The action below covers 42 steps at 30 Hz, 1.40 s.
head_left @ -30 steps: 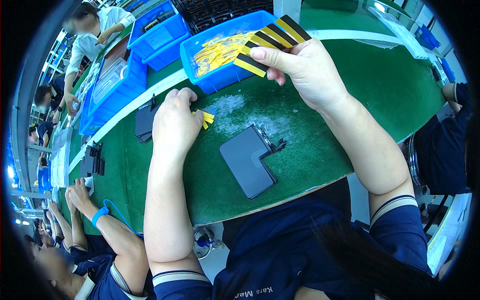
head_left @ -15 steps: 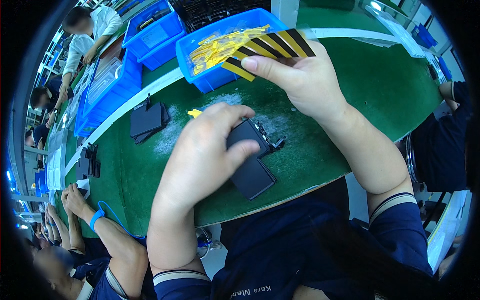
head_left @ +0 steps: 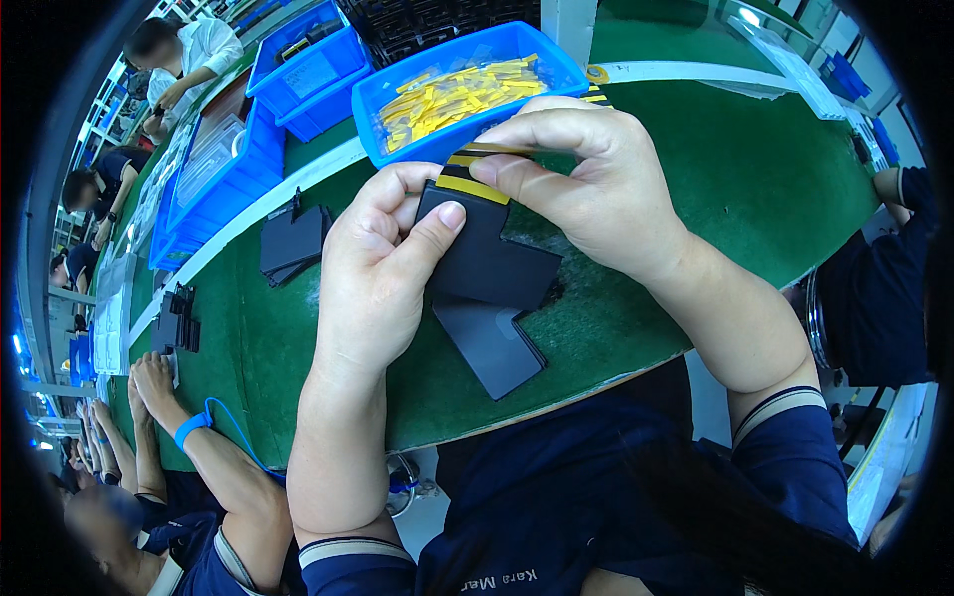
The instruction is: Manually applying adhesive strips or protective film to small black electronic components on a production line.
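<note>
My left hand [head_left: 373, 268] grips a flat black L-shaped battery pack [head_left: 487, 253] by its upper left, thumb on top. Across the pack's upper edge lies a yellow-and-black adhesive strip [head_left: 475, 189]. My right hand [head_left: 611, 189] is closed, its thumb and fingers pinching at the strip's end beside that edge. More striped strips [head_left: 596, 94] stick out behind my right fingers, mostly hidden. Under the held pack, further L-shaped packs [head_left: 492, 353] rest stacked on the green table.
A blue bin [head_left: 363, 109] of yellow strips [head_left: 462, 94] stands beyond my hands. Black packs [head_left: 295, 243] are stacked to the left, with another pile [head_left: 177, 323] farther left. More blue bins [head_left: 224, 184] line the far left. A co-worker's hands [head_left: 154, 382] work at lower left.
My left hand has lifted a pack off the stack and tilted it up. My right hand has come down from above the bin to the pack's upper edge, where a strip now lies.
</note>
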{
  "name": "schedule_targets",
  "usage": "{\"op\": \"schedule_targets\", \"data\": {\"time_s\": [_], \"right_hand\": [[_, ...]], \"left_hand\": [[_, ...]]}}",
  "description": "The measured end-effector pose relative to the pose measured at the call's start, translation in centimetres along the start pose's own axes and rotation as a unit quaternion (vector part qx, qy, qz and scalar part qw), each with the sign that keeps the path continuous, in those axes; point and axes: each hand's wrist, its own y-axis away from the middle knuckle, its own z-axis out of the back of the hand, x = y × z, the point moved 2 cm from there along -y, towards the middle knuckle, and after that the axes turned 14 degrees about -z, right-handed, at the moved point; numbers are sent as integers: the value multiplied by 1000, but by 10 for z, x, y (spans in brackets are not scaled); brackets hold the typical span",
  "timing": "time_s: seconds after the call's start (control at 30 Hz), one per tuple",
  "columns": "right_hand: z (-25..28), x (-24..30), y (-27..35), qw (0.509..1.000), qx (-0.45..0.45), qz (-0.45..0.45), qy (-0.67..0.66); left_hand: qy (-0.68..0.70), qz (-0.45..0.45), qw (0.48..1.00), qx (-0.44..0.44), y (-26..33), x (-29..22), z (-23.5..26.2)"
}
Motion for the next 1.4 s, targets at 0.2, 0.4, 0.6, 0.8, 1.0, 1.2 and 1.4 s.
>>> {"op": "schedule_targets", "data": {"time_s": [0.2,0.4,0.6,0.8,1.0,1.2,1.4], "right_hand": [[1,-3,0,1000,16,-25,8],[-2,-3,0,1000,-14,10,22],[-5,-2,3,994,-47,57,77],[2,3,3,985,2,90,147],[0,3,1,970,-50,129,199],[7,13,3,945,-68,219,234],[7,17,1,973,-61,165,148]], "left_hand": [[-5,-3,1000,-1,0,1,1],[-1,-10,1000,-2,0,2,0],[-13,-13,1000,-2,1,0,-5],[-93,-45,995,5,4,-1,-7],[-25,-49,998,-40,1,0,1],[-26,-28,999,-38,0,1,1],[22,-20,999,-40,-1,2,5]]}}
